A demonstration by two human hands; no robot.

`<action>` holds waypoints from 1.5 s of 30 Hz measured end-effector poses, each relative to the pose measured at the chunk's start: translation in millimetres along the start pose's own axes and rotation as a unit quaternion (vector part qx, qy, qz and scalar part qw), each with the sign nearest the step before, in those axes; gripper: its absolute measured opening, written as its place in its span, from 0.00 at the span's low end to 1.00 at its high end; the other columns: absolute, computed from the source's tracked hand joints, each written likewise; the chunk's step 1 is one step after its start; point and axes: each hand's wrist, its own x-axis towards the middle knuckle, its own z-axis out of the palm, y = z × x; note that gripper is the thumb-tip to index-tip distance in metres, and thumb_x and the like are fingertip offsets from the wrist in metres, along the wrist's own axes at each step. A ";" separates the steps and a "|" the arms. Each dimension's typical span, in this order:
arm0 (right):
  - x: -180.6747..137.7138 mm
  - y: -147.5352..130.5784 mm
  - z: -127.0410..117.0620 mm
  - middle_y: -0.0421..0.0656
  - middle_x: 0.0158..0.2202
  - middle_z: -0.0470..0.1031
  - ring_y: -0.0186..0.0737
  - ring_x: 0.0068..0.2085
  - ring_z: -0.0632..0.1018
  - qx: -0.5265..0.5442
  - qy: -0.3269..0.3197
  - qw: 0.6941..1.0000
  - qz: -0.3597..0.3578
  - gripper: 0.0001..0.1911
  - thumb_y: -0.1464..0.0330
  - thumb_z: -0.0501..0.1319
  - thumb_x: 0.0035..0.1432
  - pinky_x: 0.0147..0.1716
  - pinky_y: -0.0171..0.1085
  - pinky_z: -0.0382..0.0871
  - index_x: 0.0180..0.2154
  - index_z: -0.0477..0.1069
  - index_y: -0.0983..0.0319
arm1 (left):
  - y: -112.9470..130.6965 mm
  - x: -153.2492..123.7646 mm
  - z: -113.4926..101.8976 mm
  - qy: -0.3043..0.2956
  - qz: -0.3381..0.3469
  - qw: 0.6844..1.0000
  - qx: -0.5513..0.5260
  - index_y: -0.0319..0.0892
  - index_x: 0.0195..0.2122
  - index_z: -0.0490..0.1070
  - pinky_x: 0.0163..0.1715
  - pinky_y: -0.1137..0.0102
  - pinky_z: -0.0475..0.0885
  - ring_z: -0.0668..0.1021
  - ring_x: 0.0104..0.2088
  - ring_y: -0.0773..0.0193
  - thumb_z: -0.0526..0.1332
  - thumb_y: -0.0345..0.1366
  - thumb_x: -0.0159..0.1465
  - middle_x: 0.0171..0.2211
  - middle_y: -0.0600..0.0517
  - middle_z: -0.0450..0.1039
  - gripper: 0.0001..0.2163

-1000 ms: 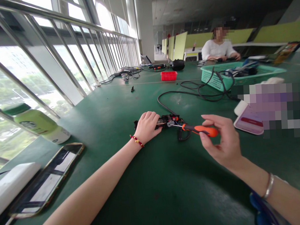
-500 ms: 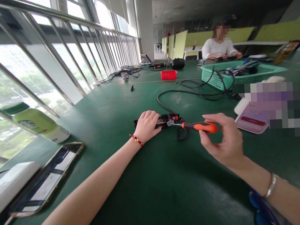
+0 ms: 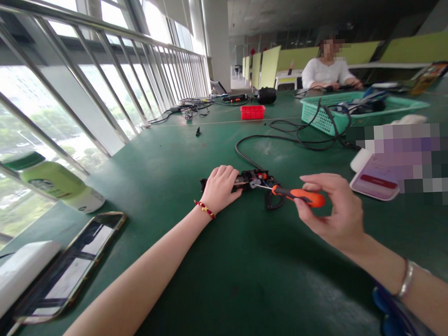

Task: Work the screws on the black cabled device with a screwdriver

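Note:
My left hand [image 3: 221,189] is wrapped over the left part of a black corded device [image 3: 251,178], pressing it to the green table. The device's casing is open, with red and orange parts and wires showing at its right end, and a black loop-shaped handle sticks out toward me. In my right hand [image 3: 335,207] an orange and black screwdriver [image 3: 303,196] is pinched between thumb and fingers. Its thin metal shaft points left into the open part of the device; whether the tip sits in a screw is too small to tell.
A black cable [image 3: 241,142] runs from the device toward a teal basket [image 3: 322,121] of tools. Beyond stands a red tray [image 3: 253,112]. Phones lie left [image 3: 75,263] and right [image 3: 376,181]; a green bottle [image 3: 57,182] is by the railing. A person in white [image 3: 326,73] sits across.
My right hand has tilted the screwdriver, its handle end now lower and closer to me. My left hand and the device have stayed in place.

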 end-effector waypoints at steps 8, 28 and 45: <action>-2.0 -0.2 0.2 0.44 0.35 0.73 0.43 0.36 0.74 -0.014 0.015 1.000 0.009 0.19 0.71 0.62 0.49 0.37 0.45 0.70 0.45 0.65 0.59 | 0.4 0.3 0.2 -0.002 -0.008 1.000 -0.005 0.40 0.39 0.65 0.44 0.64 0.64 0.69 0.42 0.56 0.58 0.37 0.58 0.39 0.47 0.68 0.10; 0.8 1.0 -1.6 0.43 0.35 0.74 0.43 0.35 0.75 -0.012 0.011 1.000 -0.002 0.22 0.71 0.63 0.48 0.37 0.46 0.70 0.47 0.65 0.58 | -0.6 -0.3 0.8 -0.001 -0.007 1.000 -0.018 0.40 0.40 0.65 0.43 0.63 0.65 0.69 0.43 0.55 0.58 0.37 0.58 0.39 0.46 0.68 0.10; 4.6 -2.4 -1.2 0.42 0.33 0.75 0.40 0.32 0.76 0.004 -0.022 1.000 -0.022 0.17 0.72 0.61 0.50 0.34 0.43 0.71 0.44 0.66 0.58 | -0.2 -0.4 1.2 -0.002 -0.009 1.000 -0.017 0.40 0.40 0.65 0.43 0.63 0.65 0.69 0.42 0.55 0.58 0.37 0.58 0.39 0.47 0.68 0.11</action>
